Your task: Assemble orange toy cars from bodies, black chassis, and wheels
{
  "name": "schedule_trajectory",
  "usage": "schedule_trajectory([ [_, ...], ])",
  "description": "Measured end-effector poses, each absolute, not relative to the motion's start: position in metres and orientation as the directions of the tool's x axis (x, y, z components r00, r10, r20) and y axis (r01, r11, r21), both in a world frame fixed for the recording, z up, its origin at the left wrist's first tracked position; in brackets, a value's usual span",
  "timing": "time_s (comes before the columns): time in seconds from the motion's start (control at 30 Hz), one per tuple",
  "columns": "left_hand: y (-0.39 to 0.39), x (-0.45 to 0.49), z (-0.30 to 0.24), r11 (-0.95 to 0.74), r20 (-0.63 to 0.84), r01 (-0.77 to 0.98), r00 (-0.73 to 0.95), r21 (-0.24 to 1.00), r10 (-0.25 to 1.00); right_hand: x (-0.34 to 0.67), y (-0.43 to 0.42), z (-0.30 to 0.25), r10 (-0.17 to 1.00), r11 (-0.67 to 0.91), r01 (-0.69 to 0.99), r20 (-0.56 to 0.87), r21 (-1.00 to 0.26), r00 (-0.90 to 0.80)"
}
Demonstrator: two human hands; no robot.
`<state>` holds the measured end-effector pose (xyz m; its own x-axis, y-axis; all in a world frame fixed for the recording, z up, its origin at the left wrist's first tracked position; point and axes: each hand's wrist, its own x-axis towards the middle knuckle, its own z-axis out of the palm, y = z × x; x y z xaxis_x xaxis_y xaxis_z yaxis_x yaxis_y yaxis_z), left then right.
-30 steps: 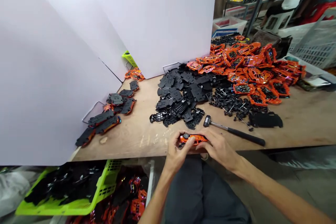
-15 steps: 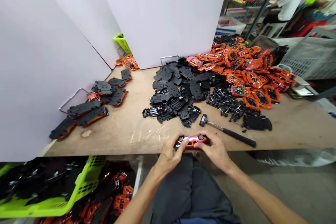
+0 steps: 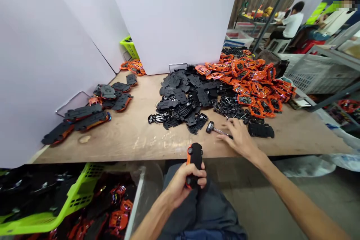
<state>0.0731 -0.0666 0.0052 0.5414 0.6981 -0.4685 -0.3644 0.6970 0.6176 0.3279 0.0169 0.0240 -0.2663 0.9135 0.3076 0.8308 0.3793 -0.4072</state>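
My left hand (image 3: 185, 182) is wrapped around an orange toy car (image 3: 195, 153), held at the table's front edge with its black underside and wheels towards me. Over the handle of a hammer (image 3: 218, 130) reaches my right hand (image 3: 239, 135), fingers spread and not closed on it; it covers most of the handle. The hammer's black head points left. Behind lie a heap of black car bases (image 3: 180, 97) and a pile of black wheel axles (image 3: 230, 108).
Orange car bodies (image 3: 253, 78) are heaped at the back right. Cars with black undersides up (image 3: 87, 116) lie at the left, by white panels (image 3: 174, 15). A green basket (image 3: 75, 198) stands below the table. Two people sit in the right background.
The right hand has let go of the toy car and moved right to the hammer. The left hand now holds the car alone, turned lengthwise with its underside showing.
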Motion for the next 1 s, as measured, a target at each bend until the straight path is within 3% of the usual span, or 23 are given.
schedule_trajectory([
  [0.07,-0.067,0.075,-0.007,0.815,-0.437,-0.541,0.695,0.206,0.572,0.342,0.024,0.011,0.904,0.389,0.885,0.288,-0.255,-0.314],
  [0.1,-0.066,0.076,-0.012,0.817,-0.415,-0.573,0.730,0.063,0.543,0.345,0.023,0.008,0.902,0.402,0.882,0.271,-0.247,-0.336],
  [0.2,-0.063,0.078,-0.023,0.770,-0.406,-0.624,0.742,-0.129,0.534,0.339,0.010,0.015,0.900,0.434,0.803,0.242,-0.410,-0.363],
  [0.3,-0.061,0.078,-0.023,0.738,-0.420,-0.652,0.727,-0.175,0.543,0.321,-0.008,0.035,0.842,0.529,0.652,0.235,-0.543,-0.486],
  [0.4,-0.060,0.076,-0.020,0.736,-0.421,-0.640,0.744,-0.221,0.520,0.300,-0.014,0.047,0.759,0.627,0.565,0.258,-0.536,-0.598],
  [0.53,-0.059,0.071,-0.020,0.752,-0.387,-0.598,0.786,-0.277,0.482,0.284,-0.011,0.038,0.829,0.559,0.554,0.392,-0.617,-0.400],
  [0.67,-0.057,0.068,-0.021,0.753,-0.383,-0.587,0.796,-0.297,0.469,0.285,-0.015,0.023,0.795,0.581,0.546,0.277,-0.604,-0.539],
  [0.77,-0.057,0.067,-0.021,0.747,-0.399,-0.586,0.795,-0.314,0.456,0.293,-0.022,0.020,0.872,0.486,0.590,0.316,-0.645,-0.374],
  [0.9,-0.056,0.066,-0.020,0.743,-0.416,-0.582,0.796,-0.330,0.439,0.298,-0.023,0.022,0.833,0.515,0.579,0.210,-0.632,-0.512],
  [1.0,-0.055,0.066,-0.020,0.756,-0.415,-0.575,0.798,-0.313,0.436,0.289,-0.011,0.022,0.879,0.474,0.580,0.315,-0.662,-0.359],
])
